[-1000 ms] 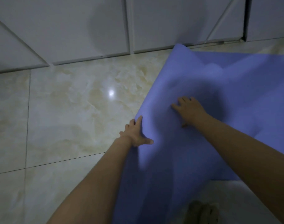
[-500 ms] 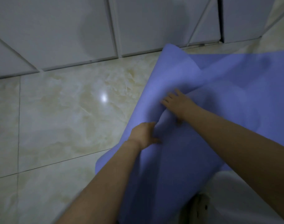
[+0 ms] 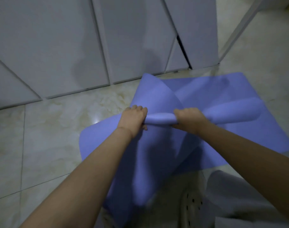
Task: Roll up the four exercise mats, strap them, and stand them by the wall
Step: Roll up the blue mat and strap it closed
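Hands close together at centre frame, your left hand point(image 3: 134, 118) and right hand point(image 3: 188, 118) both curl tight round the rolled part of the blue mat point(image 3: 157, 153), so that floppy sheet winds evenly on the floor point(image 3: 50, 129).

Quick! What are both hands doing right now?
Left hand: closed, gripping the rolled part of the mat.
Right hand: closed, gripping the same roll.
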A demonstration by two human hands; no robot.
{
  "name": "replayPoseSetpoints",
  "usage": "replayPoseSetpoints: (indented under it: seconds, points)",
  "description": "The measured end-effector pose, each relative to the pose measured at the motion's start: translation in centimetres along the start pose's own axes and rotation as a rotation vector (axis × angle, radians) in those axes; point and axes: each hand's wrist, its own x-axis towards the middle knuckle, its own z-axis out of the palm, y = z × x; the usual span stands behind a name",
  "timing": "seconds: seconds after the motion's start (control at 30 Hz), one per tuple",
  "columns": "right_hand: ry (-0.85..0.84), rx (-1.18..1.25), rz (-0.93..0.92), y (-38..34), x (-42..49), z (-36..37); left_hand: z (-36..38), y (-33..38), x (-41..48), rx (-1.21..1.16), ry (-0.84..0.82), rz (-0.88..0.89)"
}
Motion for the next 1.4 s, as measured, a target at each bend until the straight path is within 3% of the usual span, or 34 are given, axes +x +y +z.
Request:
replayPoseSetpoints:
  seconds: [0.13,0.23,0.3,0.43,0.57,0.67,0.8,0.97,1.03,1.1,1.27,1.33,1.4]
  points:
    - [-0.147,-0.05,0.025,-1.1,-2.4,-3.7,-2.8,1.6,-3.1,0.056,0.036,-0.124]
    - [-0.099,-0.069,0.003,-2.8,-3.7,-6.7,-4.1,2.7,-5.7,0.03,0.095,-0.161]
    - [-0.092,-0.058,-0.013,-3.9,-4.4,-8.5,-4.8,4.1,-7.4,-0.006,0.255,-0.16]
    - [-0.044,-0.051,-0.075,-5.9,-6.0,-11.4,-5.2,5.6,-10.0,-0.043,0.4,-0.158]
    - [0.071,-0.05,-0.134,-6.5,-7.3,-12.3,-6.9,5.3,-11.7,-0.121,0.437,-0.168]
    - [0.218,-0.142,-0.221,-6.0,-8.6,-12.6,-7.3,4.4,-12.5,-0.266,0.352,-0.161]
    - [0.379,-0.265,-0.191,-3.8,-9.8,-11.7,-7.7,2.8,-13.2,-0.384,0.225,-0.147]
    - [0.318,-0.236,-0.328,-3.1,-11.0,-12.3,-8.7,2.0,-13.8,-0.756,-0.285,-0.018]
    - [0.263,-0.219,-0.349,-3.3,-11.4,-13.4,-9.2,1.9,-14.1,-0.777,-0.37,-0.031]
    - [0.145,-0.233,-0.297,-3.4,-11.7,-14.3,-9.3,2.2,-14.3,-0.71,-0.306,-0.055]
    - [-0.087,-0.113,-0.254,-4.3,-10.8,-15.1,-8.1,5.3,-15.4,-0.303,0.146,-0.201]
    - [-0.174,-0.009,-0.247,-4.6,-10.2,-15.4,-7.5,6.7,-15.9,-0.31,0.301,-0.195]
    - [-0.245,0.033,-0.246,-4.8,-9.8,-15.9,-7.4,7.6,-16.2,-0.473,0.399,-0.245]
